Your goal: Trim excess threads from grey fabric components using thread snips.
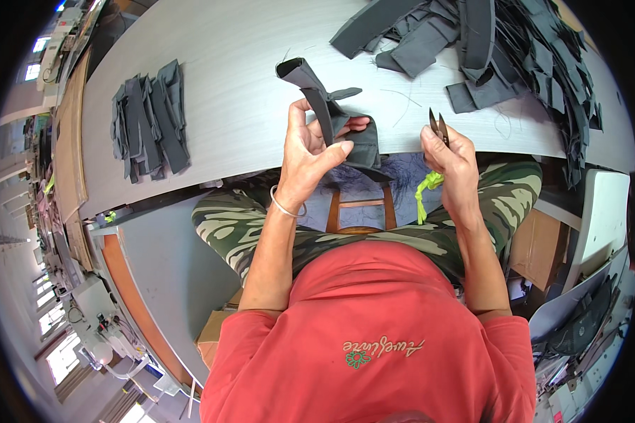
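Note:
My left hand (309, 151) is closed on a dark grey strip of sewn fabric (362, 144), held up over the table's front edge. One end of the strip rises past the thumb and fingers, and the rest folds down beside the palm. To its right, my right hand (453, 158) grips small dark thread snips (438, 127), blades pointing up and away from me. Their two tips stand slightly apart, and the snips do not touch the fabric. A bright yellow-green cord (427, 192) hangs below the right hand.
A large heap of dark grey fabric strips (536, 70) covers the far right of the pale table (240, 63). A smaller, neater row of strips (150, 120) lies at the left. Loose threads are scattered on the tabletop. Below the edge is a wooden stool (362, 203).

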A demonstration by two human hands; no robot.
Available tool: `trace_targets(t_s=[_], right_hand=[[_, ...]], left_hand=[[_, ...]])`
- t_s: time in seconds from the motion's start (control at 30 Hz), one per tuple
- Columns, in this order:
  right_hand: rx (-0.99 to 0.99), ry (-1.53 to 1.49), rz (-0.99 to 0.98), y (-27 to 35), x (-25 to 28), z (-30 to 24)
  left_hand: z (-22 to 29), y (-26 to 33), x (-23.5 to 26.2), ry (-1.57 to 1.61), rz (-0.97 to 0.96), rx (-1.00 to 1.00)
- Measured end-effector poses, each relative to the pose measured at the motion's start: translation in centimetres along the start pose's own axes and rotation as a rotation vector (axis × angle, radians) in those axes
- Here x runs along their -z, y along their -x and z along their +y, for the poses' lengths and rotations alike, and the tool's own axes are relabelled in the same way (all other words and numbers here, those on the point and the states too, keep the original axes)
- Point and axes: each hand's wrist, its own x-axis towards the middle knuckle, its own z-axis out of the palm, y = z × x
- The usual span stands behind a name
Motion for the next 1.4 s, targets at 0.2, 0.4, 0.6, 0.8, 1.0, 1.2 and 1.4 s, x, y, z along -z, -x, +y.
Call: trace_targets(t_s=[0.2,0.4,0.6,0.8,1.0,1.2,1.4], right_hand=[[0.15,0.336,-0.115,0.5,-2.4,0.1],[0.128,0.541,-0.271,0.5,-4.7,1.0],[0.061,0.2,-0.25,0.4,-3.7,0.5],[0.029,0.186,-0.203,0.5,-2.1,0.7],[0.319,0.484,-0.097,0.7,-5.5,2.0],[0.103,0.748,-0.184,0.7,-5.3,0.3],[0.291,0.589,-0.226,0.8,-3.6,1.6]], left_hand=[[0.2,0.3,0.2,-0.041,-0.005,0.018],[-0.6,0.1,0.3,-0.058,0.011,-0.01],[0.1,0.2,0.4,0.005,-0.009,-0.029],[0.0,0.3,0.6,0.036,-0.037,-0.026],[0.1,0.2,0.6,0.018,-0.042,-0.018],[-0.4,0.5,0.5,-0.019,0.0,-0.042],[-0.1,0.5,0.5,-0.014,-0.032,-0.015]])
